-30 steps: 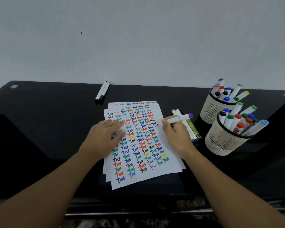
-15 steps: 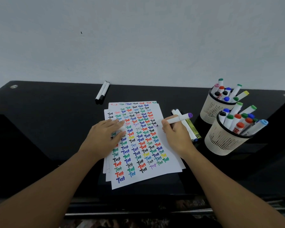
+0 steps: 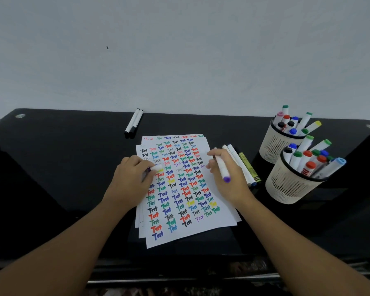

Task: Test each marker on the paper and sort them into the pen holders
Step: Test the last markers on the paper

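Observation:
A stack of white paper (image 3: 220, 216) covered in rows of coloured "Test" words lies in the middle of the black table. My right hand (image 3: 229, 178) grips a white marker with a purple end (image 3: 222, 169) over the sheet's right edge, purple end pointing toward me. My left hand (image 3: 130, 180) rests on the paper's left side and pinches a small white cap (image 3: 157, 167). Two cream pen holders stand at the right: the far one (image 3: 275, 147) and the near one (image 3: 286, 186), both full of markers.
Two black-capped markers (image 3: 134, 123) lie side by side near the table's back edge. Several markers (image 3: 242, 165) lie on the table between the paper and the holders. A white wall rises behind the table.
My right hand has turned the marker: its purple end pointed up and right before, and now points down toward me. My left hand curled tighter around the cap.

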